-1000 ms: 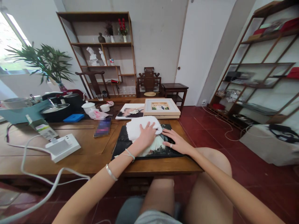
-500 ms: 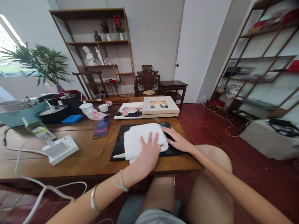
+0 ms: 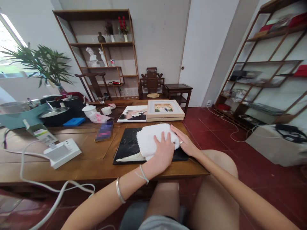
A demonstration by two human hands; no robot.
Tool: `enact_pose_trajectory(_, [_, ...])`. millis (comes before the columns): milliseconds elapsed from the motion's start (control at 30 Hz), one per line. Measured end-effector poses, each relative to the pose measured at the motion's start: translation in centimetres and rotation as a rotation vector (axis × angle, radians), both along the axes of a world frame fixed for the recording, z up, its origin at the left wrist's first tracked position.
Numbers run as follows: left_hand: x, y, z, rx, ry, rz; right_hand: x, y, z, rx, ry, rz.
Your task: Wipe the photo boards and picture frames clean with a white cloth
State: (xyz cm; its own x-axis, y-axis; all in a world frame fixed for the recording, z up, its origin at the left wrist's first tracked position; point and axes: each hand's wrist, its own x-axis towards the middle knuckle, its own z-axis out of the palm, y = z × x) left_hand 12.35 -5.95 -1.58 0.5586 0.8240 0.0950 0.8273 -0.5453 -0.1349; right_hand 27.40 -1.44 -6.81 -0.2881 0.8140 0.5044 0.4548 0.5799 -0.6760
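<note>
A dark picture panel [image 3: 127, 147] lies flat near the front edge of the wooden table [image 3: 91, 166]. A folded white towel [image 3: 150, 137] rests on its right half. My left hand [image 3: 164, 151] presses flat on the towel, fingers stretched out. My right hand [image 3: 184, 142] lies flat at the panel's right edge, its fingers against the towel's side, a ring on one finger.
Behind the panel lie a light wooden photo frame [image 3: 165, 110] and a flat photo print [image 3: 133, 114]. A phone [image 3: 104, 131], a white power strip [image 3: 62, 151] with cables, pots [image 3: 56, 115] and a teapot [image 3: 88, 111] occupy the table's left. Shelves stand behind and right.
My left hand slid the towel down toward me, then across to the right side of the panel. My right hand stayed at the panel's right edge.
</note>
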Motion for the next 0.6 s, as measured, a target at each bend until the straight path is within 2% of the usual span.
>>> enact_pose_trajectory(200, [0.4, -6.2, -1.1, -0.006, 0.010, -0.057, -0.2, -0.4, 0.7, -0.053, -0.031, -0.029])
enact_pose_trajectory(267, [-0.4, -7.4, -1.1, -0.023, 0.020, -0.108, -0.4, -0.3, 0.7, -0.042, -0.080, -0.023])
enact_pose_trajectory(333, [-1.4, -7.5, -0.8, -0.049, 0.031, -0.147, -0.5, -0.2, 0.5, -0.021, -0.134, 0.014])
enact_pose_trajectory(433, [-3.1, -5.4, 0.7, -0.115, 0.055, -0.121, -0.5, -0.1, 0.4, 0.005, -0.186, 0.034])
enact_pose_trajectory(533, [-4.4, -1.2, 2.3, -0.128, 0.031, 0.054, -0.6, -0.2, 0.4, 0.023, -0.224, 0.018])
enact_pose_trajectory(600, [-4.8, 1.7, 2.9, -0.125, 0.006, 0.075, -0.7, -0.3, 0.4, 0.019, -0.244, 0.020])
